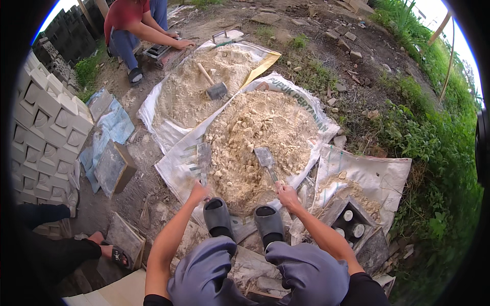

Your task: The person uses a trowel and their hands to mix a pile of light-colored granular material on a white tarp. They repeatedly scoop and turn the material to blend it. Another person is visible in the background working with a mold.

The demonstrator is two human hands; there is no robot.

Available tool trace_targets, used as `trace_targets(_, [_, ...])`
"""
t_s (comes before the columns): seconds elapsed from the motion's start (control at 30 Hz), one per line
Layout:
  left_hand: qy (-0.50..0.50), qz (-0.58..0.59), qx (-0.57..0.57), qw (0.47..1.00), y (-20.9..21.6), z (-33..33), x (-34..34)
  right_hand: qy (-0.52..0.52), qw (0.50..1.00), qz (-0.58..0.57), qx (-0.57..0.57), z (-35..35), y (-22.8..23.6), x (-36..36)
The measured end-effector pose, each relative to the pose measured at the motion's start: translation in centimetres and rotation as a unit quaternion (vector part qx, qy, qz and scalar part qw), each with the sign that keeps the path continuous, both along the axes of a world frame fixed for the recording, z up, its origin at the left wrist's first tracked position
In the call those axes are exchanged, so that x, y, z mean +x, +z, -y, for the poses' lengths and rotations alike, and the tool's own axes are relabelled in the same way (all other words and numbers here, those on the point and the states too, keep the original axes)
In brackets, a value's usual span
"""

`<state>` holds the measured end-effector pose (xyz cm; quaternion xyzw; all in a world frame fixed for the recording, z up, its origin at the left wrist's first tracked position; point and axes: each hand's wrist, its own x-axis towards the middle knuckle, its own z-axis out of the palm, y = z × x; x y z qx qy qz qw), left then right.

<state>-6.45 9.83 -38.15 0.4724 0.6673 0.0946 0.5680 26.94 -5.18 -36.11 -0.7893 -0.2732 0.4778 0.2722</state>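
Observation:
My left hand is closed around the handle of a flat-bladed trowel, whose dusty blade lies along the left side of a pale, crumbly heap. In my right hand is a second trowel, its grey rectangular blade resting on the front of that heap. The lumpy material is spread over a white woven sack. My grey slippers stand at its near edge, between the two hands.
Behind lies another sack with a pale heap and a rubber mallet. A co-worker crouches at the far left. Pale moulded blocks are stacked left. A metal mould stands right, and another person's foot is lower left.

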Motion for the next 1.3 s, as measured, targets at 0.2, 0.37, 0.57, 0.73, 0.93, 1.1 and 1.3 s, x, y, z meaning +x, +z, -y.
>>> trace_targets(0.2, [-0.074, -0.050, 0.075, 0.993, -1.7, 1.5, 1.8, -0.032, 0.983, 0.066, 0.167, -1.4, 3.5, 0.5])
trace_targets(0.37, [-0.103, -0.129, 0.114, 0.980, -4.5, 1.3, -0.7, 0.054, 0.971, 0.142, 0.185, -3.9, 3.9, -1.1])
trace_targets(0.57, [-0.292, -0.306, 0.304, 0.854, 1.5, 2.3, 5.2, 0.144, 0.976, 0.162, 0.005, -1.3, -1.2, 2.2])
trace_targets(0.73, [-0.468, -0.262, 0.349, 0.768, 2.1, 0.3, 5.3, 0.105, 0.974, 0.190, 0.069, -2.8, 3.2, 2.1])
trace_targets(0.93, [-0.516, -0.310, 0.306, 0.737, 0.9, -0.7, 6.3, 0.033, 0.965, 0.191, 0.178, -9.5, 7.5, 1.7])
trace_targets(1.1, [-0.562, -0.267, 0.292, 0.726, 1.5, -2.4, 5.4, 0.110, 0.963, 0.240, 0.050, -11.0, 4.4, 0.4])
trace_targets(1.3, [-0.583, -0.220, 0.167, 0.765, 3.8, -8.2, 6.6, 0.112, 0.985, 0.130, 0.004, -7.7, 2.3, 1.6])
